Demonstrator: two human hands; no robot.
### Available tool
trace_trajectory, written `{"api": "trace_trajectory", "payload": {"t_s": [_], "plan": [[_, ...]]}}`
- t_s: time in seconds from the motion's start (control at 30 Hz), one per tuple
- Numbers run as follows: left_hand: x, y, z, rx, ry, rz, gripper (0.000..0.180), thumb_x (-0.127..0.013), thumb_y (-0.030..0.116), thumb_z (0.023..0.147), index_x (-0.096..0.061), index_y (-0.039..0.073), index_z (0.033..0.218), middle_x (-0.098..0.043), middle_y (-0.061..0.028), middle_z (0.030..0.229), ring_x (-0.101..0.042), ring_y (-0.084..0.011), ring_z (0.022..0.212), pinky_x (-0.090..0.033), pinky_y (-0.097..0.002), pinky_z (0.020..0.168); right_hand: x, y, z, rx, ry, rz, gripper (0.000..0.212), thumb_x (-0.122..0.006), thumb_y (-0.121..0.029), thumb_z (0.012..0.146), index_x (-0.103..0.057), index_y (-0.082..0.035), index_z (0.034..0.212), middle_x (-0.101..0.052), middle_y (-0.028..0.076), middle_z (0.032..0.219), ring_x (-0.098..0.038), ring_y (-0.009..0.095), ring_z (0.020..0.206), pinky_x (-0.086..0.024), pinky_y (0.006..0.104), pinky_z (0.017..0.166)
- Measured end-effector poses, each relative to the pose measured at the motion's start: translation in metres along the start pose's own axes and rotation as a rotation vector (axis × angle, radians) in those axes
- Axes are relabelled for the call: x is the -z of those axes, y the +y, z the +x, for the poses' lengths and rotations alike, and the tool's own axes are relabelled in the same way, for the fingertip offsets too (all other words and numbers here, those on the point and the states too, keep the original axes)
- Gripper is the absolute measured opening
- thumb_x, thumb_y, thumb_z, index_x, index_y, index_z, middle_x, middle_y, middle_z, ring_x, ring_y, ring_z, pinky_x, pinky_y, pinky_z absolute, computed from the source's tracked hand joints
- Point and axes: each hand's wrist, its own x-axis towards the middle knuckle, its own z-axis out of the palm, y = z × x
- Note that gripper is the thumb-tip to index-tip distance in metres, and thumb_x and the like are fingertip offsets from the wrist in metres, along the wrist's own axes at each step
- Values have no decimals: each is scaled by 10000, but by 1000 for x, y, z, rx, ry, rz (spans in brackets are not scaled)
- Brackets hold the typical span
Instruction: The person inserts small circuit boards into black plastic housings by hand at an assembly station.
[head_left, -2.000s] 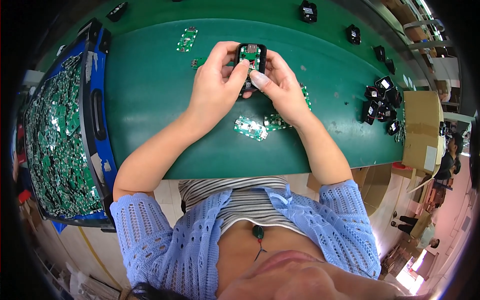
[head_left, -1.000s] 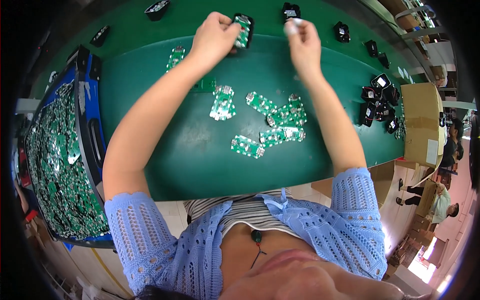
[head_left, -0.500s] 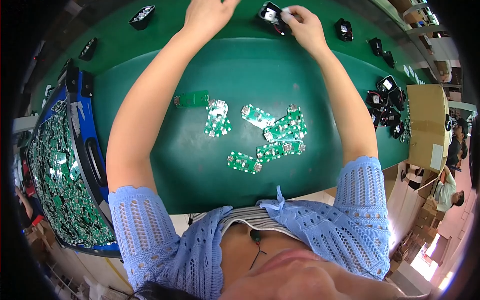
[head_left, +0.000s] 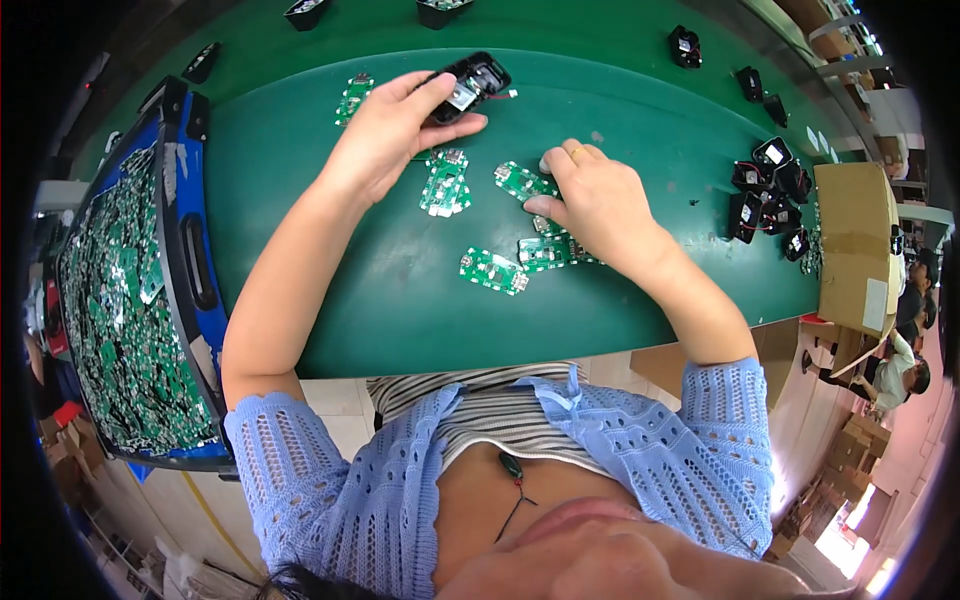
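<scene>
My left hand (head_left: pixel 385 135) is closed around a black plastic housing (head_left: pixel 482 80), held tilted over the far part of the green table. A silvery part shows inside the housing, and a thin wire with a small white connector sticks out of it. Over a group of green circuit boards is my right hand (head_left: pixel 605 200). Its thumb and forefinger are apart at the right end of one circuit board (head_left: pixel 518 181); whether they touch it I cannot tell. That hand partly covers the boards below. Another circuit board (head_left: pixel 493 271) lies nearer to me, and a pair (head_left: pixel 446 185) lies below the housing.
A blue-and-black crate (head_left: pixel 205 290) full of circuit boards stands at the left. Several black housings (head_left: pixel 770 205) are clustered at the right beside a cardboard box (head_left: pixel 855 250). More housings (head_left: pixel 685 46) sit along the far strip. Other people (head_left: pixel 900 370) are at the far right.
The housing has passed from my right hand to my left and come nearer. My right hand has moved down to the circuit boards. The whole view has shifted, so the table sits higher.
</scene>
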Motion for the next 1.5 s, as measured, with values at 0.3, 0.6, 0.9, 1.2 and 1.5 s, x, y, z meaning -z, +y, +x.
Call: {"api": "trace_trajectory", "payload": {"t_s": [0.3, 0.6, 0.9, 1.2, 1.5], "plan": [[2, -17, -27, -73, 40, -242, 284, -453, 118, 901, -457, -106, 1076, -558, -179, 1026, -599, -268, 917, -495, -327, 856, 0, 5, 7, -139, -68, 252, 280, -668, -141, 720, -501, -12, 903, -578, 145, 875, -583, 303, 799, -486, 347, 658], [3, -20, -30, -16, -12, -337, 257, -449, 77, 881, -460, -101, 1066, -549, -192, 1035, -587, -296, 929, -491, -353, 880, 12, -10, 6, -259, 364, 1527, 178, -555, -14, 832, -499, -4, 1001, -574, 67, 869, -553, 113, 683, -456, 227, 587], [-3, -16, -33, -15, -72, -341, 251, -453, 75, 880, -477, -98, 1060, -554, -171, 1031, -577, -271, 945, -489, -365, 890, 14, -25, 12, -258, 281, 1544, 209, -584, -47, 828, -486, -5, 1008, -563, 62, 864, -550, 116, 668, -461, 225, 603], [2, -17, -31, -1, -105, -358, 248, -467, 87, 880, -483, -97, 1046, -554, -170, 1030, -579, -271, 939, -490, -369, 888, 11, -20, 12, -323, 360, 1495, 205, -587, -44, 825, -488, 1, 999, -572, 61, 837, -562, 116, 677, -458, 225, 594], [-16, -19, -40, -50, -125, -267, 357, -528, 255, 888, -487, -41, 1083, -566, -104, 1010, -581, -167, 903, -502, -318, 854, 1, -26, 17, -363, 339, 1478, 221, -587, -46, 825, -475, 2, 1009, -571, 61, 810, -563, 111, 666, -458, 218, 565]]}}
